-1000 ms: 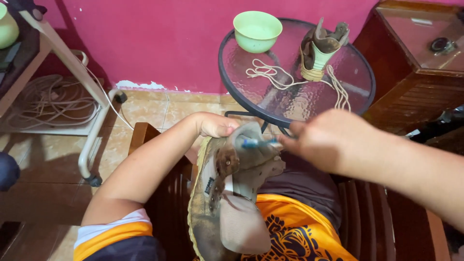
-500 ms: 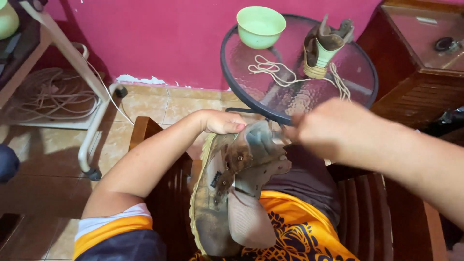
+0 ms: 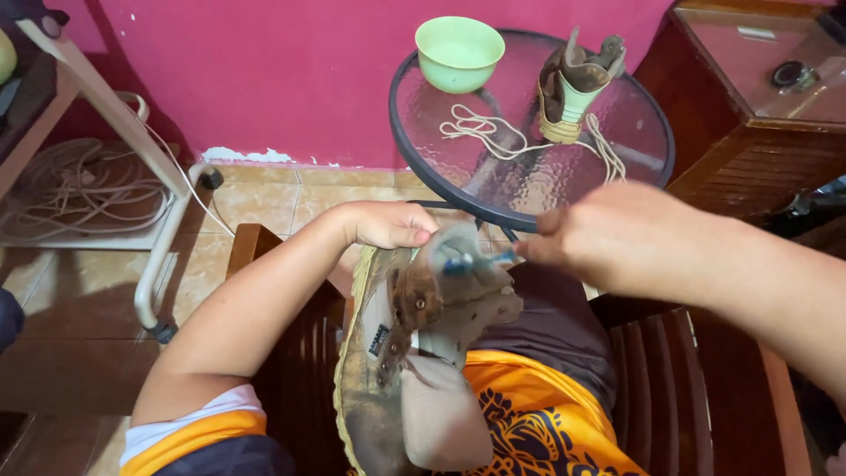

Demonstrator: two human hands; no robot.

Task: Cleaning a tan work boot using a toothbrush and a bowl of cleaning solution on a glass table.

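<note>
A worn tan boot (image 3: 414, 353) without laces lies on my lap, sole to the left, tongue flopped open. My left hand (image 3: 388, 225) grips its toe end at the top. My right hand (image 3: 626, 234) holds a small blue-handled brush (image 3: 476, 258) whose head rests against the boot's upper near the toe. On the round glass table (image 3: 634, 167) in front stand the second boot (image 3: 577, 84), upright, and a pile of loose cream laces (image 3: 489, 137).
A pale green bowl (image 3: 460, 53) sits on the table's far left. A dark wooden cabinet (image 3: 749, 115) stands at right against the magenta wall. A white metal rack (image 3: 132, 176) with coiled cord is at left. I sit on a wooden slatted chair (image 3: 696, 379).
The boot has been tipped slightly and my right hand has shifted a little to the right, with the brush still moving over the boot's toe area.
</note>
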